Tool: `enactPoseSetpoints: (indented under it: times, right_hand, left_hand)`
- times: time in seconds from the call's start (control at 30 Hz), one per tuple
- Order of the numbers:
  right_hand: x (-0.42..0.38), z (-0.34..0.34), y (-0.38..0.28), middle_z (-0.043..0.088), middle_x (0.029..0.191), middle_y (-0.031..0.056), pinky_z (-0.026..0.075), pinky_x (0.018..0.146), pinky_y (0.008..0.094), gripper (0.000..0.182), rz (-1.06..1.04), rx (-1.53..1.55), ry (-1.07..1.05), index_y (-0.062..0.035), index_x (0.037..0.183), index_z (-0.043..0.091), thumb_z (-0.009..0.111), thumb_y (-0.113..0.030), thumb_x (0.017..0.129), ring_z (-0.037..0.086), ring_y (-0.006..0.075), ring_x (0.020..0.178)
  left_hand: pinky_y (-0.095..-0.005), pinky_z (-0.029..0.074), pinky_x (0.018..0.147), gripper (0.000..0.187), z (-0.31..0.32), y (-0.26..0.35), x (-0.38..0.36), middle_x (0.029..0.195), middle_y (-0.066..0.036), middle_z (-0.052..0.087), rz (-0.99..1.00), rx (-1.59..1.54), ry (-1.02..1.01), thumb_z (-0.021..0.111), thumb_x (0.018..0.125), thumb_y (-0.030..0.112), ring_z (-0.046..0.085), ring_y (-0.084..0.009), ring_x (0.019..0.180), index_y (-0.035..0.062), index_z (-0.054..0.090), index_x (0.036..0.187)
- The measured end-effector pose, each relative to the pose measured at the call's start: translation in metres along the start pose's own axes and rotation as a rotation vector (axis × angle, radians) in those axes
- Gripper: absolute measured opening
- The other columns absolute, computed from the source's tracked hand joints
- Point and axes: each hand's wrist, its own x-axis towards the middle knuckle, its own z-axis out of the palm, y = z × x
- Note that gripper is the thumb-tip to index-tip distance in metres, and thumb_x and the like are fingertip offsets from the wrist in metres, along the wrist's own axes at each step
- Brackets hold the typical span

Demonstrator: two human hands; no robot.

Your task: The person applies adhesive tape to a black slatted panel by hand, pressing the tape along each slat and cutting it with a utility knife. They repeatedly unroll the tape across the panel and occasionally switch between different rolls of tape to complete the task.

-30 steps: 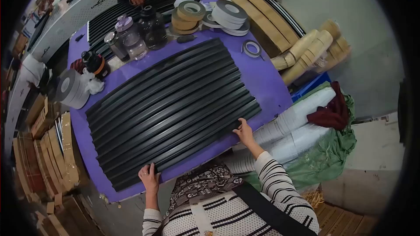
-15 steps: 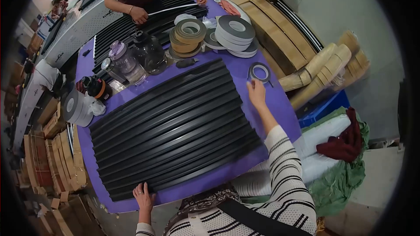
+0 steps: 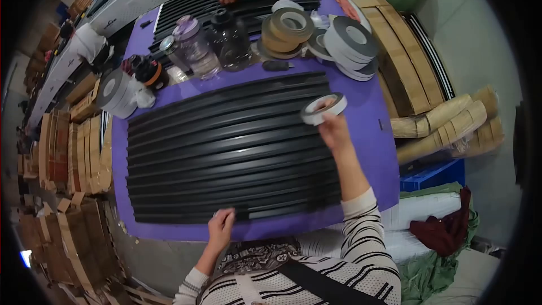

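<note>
Right of centre, the right hand [image 3: 333,129] pinches a likely light, firm tape roll [image 3: 314,117], best held by its rim; lower centre, the left hand [image 3: 221,227] curls beside black slats [image 3: 226,166], hold unclear.

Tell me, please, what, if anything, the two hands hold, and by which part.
The right hand holds a tape roll by the near side of its ring. I see nothing held in the left hand, near the black strips.
</note>
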Motion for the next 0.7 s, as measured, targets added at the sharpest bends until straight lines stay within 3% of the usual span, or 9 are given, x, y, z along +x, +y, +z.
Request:
enactPoseSetpoints:
  times: [0.07, 0.17, 0.33, 0.37, 0.47, 0.57, 0.63, 0.7]
  right_hand:
    - [-0.045, 0.066, 0.051, 0.048, 0.095, 0.0035, 0.04, 0.079, 0.0269, 0.048, 0.013, -0.077, -0.151, -0.0094, 0.105, 0.045, 0.066, -0.004, 0.062, 0.049, 0.0136, 0.086]
    - [-0.091, 0.133, 0.107, 0.047, 0.102, 0.0023, 0.039, 0.083, 0.0246, 0.055, 0.074, 0.085, -0.117, -0.0092, 0.111, 0.043, 0.072, -0.012, 0.064, 0.047, 0.0115, 0.093]
    - [-0.16, 0.164, 0.167, 0.046, 0.106, 0.0069, 0.038, 0.084, 0.0281, 0.044, 0.087, -0.129, -0.072, -0.006, 0.102, 0.048, 0.07, -0.01, 0.064, 0.045, 0.0148, 0.095]
    - [-0.175, 0.164, 0.18, 0.045, 0.109, 0.0088, 0.037, 0.087, 0.0307, 0.037, 0.061, -0.157, -0.124, -0.0063, 0.098, 0.049, 0.068, -0.01, 0.066, 0.044, 0.0169, 0.098]
    - [-0.209, 0.168, 0.188, 0.042, 0.12, 0.0107, 0.03, 0.096, 0.0362, 0.042, 0.061, 0.05, -0.101, -0.0087, 0.108, 0.049, 0.065, -0.02, 0.071, 0.039, 0.0232, 0.112]
    - [-0.223, 0.136, 0.157, 0.038, 0.128, 0.0105, 0.023, 0.102, 0.0406, 0.052, -0.139, 0.187, -0.102, -0.0117, 0.121, 0.041, 0.061, -0.026, 0.075, 0.03, 0.0271, 0.122]
    - [-0.236, 0.114, 0.135, 0.044, 0.12, 0.0087, 0.025, 0.101, 0.0398, 0.053, -0.184, 0.095, 0.032, -0.0096, 0.123, 0.037, 0.059, -0.025, 0.077, 0.04, 0.0242, 0.113]
    - [-0.242, 0.08, 0.125, 0.048, 0.111, 0.0079, 0.026, 0.1, 0.0397, 0.054, -0.157, 0.022, -0.04, -0.0078, 0.124, 0.036, 0.059, -0.024, 0.077, 0.044, 0.0222, 0.105]
  left_hand:
    - [-0.0209, 0.044, 0.063, 0.019, 0.013, 0.032, 0.027, 0.084, -0.005, 0.056, -0.253, -0.52, 0.081, 0.047, 0.086, 0.011, 0.054, -0.0089, 0.071, -0.0009, 0.053, 0.1]
    - [-0.0241, 0.046, 0.07, 0.028, -0.004, 0.06, 0.047, 0.093, -0.006, 0.053, -0.18, -0.819, 0.215, 0.045, 0.088, 0.016, 0.053, -0.0112, 0.079, 0.0, 0.044, 0.111]
    - [-0.0221, 0.045, 0.068, 0.02, -0.031, 0.044, 0.007, 0.091, -0.004, 0.052, -0.074, -1.063, 0.268, 0.051, 0.084, 0.008, 0.052, -0.0084, 0.076, 0.0019, 0.047, 0.103]
    - [-0.0203, 0.044, 0.063, 0.016, -0.041, 0.035, -0.007, 0.082, -0.002, 0.054, -0.15, -1.086, 0.262, 0.055, 0.081, 0.006, 0.052, -0.0071, 0.07, 0.0021, 0.05, 0.096]
    - [-0.0187, 0.042, 0.057, 0.011, -0.074, -0.007, -0.046, 0.071, 0.001, 0.055, -0.204, -1.083, 0.116, 0.058, 0.079, 0.006, 0.051, -0.0052, 0.062, 0.0031, 0.054, 0.088]
    - [-0.0186, 0.04, 0.054, 0.008, -0.145, -0.092, -0.079, 0.068, 0.003, 0.054, -0.397, -0.819, 0.209, 0.06, 0.077, 0.009, 0.048, -0.0041, 0.06, 0.0035, 0.056, 0.081]
    - [-0.0184, 0.036, 0.051, 0.006, -0.2, -0.17, -0.102, 0.066, 0.004, 0.051, -0.418, -0.605, 0.335, 0.059, 0.077, 0.009, 0.044, -0.0033, 0.057, 0.0042, 0.057, 0.08]
    - [-0.0183, 0.032, 0.049, 0.005, -0.254, -0.211, -0.111, 0.064, 0.005, 0.049, -0.464, -0.498, 0.378, 0.059, 0.076, 0.008, 0.04, -0.0031, 0.056, 0.0037, 0.057, 0.079]
